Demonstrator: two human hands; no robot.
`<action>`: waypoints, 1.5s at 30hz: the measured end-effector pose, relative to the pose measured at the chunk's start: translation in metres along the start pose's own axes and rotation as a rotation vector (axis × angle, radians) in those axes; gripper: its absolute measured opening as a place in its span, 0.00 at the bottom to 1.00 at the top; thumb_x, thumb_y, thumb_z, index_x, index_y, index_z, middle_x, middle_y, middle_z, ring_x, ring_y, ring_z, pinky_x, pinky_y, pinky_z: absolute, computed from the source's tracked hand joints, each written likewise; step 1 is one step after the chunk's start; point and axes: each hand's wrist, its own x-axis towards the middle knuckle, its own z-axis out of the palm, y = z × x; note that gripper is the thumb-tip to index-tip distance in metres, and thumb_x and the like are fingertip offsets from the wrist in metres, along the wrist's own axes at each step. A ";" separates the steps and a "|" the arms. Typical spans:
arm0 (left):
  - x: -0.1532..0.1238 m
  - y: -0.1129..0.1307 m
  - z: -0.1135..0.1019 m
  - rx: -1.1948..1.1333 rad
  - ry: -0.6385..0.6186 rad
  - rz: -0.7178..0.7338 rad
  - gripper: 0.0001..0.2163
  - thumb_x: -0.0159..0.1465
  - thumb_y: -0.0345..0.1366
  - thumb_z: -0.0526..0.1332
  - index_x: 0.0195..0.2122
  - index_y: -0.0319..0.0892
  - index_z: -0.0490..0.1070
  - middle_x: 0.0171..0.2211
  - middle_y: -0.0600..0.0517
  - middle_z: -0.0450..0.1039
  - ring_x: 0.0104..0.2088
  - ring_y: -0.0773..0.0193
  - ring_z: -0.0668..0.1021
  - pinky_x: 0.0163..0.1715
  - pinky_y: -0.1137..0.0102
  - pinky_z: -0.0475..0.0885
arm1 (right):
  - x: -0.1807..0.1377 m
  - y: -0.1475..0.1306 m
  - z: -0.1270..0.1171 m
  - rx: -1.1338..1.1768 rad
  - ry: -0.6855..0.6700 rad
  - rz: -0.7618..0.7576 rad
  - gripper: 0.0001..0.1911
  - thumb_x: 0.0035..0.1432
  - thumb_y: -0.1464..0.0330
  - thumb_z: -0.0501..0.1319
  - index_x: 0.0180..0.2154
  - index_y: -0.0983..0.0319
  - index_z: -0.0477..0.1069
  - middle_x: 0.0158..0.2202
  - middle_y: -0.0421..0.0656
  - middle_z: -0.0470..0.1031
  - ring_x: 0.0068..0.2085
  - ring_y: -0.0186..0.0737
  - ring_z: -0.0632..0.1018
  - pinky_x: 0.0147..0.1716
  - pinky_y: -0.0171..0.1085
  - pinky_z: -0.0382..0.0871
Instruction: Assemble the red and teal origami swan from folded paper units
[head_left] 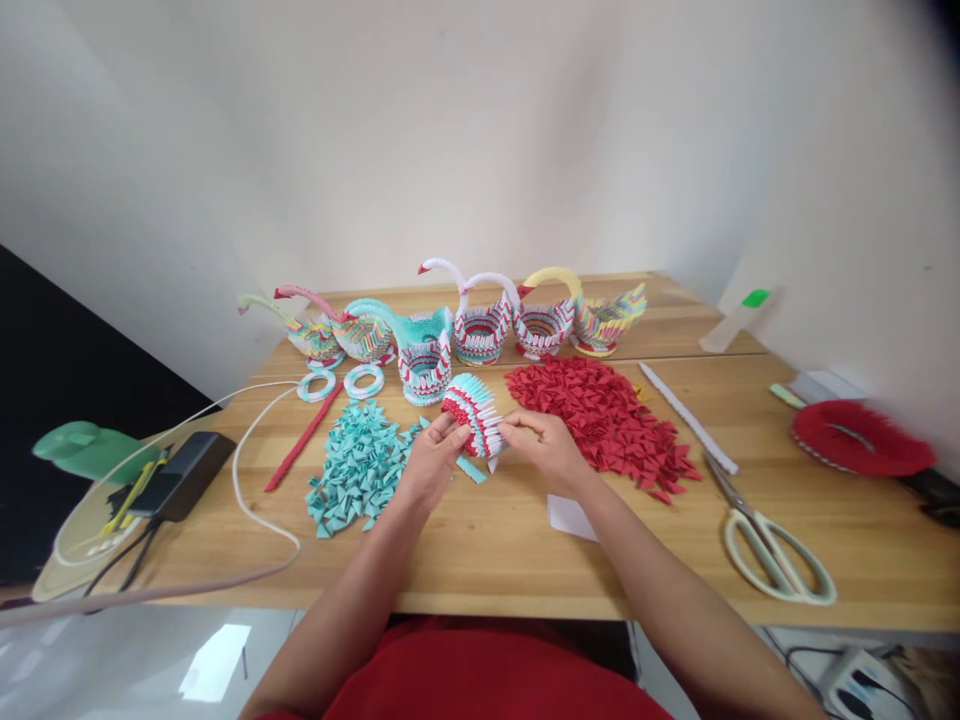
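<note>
My left hand (435, 455) is wrapped round the lower left side of a small bowl of folded paper pieces (475, 408) in red, white and light blue, tilted above the table. At the bowl's right edge, the fingertips of my right hand (538, 438) pinch a white folded-paper piece; whether it is attached to the rim I cannot tell. To the left of the bowl lies a heap of turquoise paper triangles (356, 465), partly behind my left hand. A larger heap of red paper triangles (600, 415) spreads beyond my right hand.
Several paper swans (424, 365) stand along the back. Two paper rings (364, 381) and a red paper stick (304, 440) lie left. At right are a white paper stick (686, 415), scissors (776, 555) and a red paper ring (862, 440). A white cable (240, 470) crosses the left side.
</note>
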 end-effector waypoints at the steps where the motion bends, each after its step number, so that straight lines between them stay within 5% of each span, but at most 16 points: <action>1: 0.000 0.000 0.000 0.012 -0.006 0.006 0.20 0.51 0.37 0.74 0.44 0.39 0.75 0.42 0.47 0.79 0.43 0.58 0.79 0.48 0.66 0.71 | 0.000 0.000 0.000 0.008 0.005 0.000 0.13 0.59 0.60 0.60 0.30 0.61 0.76 0.29 0.40 0.78 0.33 0.39 0.75 0.35 0.35 0.67; 15: 0.001 -0.007 -0.006 0.170 0.012 0.093 0.12 0.49 0.33 0.74 0.34 0.40 0.75 0.31 0.52 0.77 0.37 0.62 0.77 0.40 0.71 0.70 | 0.001 0.008 -0.004 -0.002 0.071 0.010 0.18 0.62 0.56 0.57 0.28 0.61 0.75 0.27 0.40 0.76 0.32 0.40 0.74 0.33 0.35 0.67; 27: 0.001 -0.008 -0.007 0.198 -0.050 0.099 0.17 0.53 0.35 0.72 0.44 0.40 0.76 0.42 0.47 0.79 0.42 0.56 0.79 0.43 0.67 0.73 | 0.001 0.011 -0.003 0.067 0.041 0.036 0.17 0.61 0.55 0.58 0.32 0.60 0.77 0.30 0.41 0.77 0.34 0.41 0.75 0.35 0.36 0.68; 45: 0.002 -0.006 -0.003 0.203 -0.053 0.070 0.19 0.49 0.37 0.75 0.41 0.40 0.76 0.39 0.48 0.80 0.42 0.55 0.80 0.42 0.67 0.74 | 0.002 0.012 0.005 0.045 0.054 0.023 0.12 0.58 0.60 0.61 0.29 0.61 0.76 0.29 0.41 0.78 0.32 0.39 0.76 0.34 0.35 0.69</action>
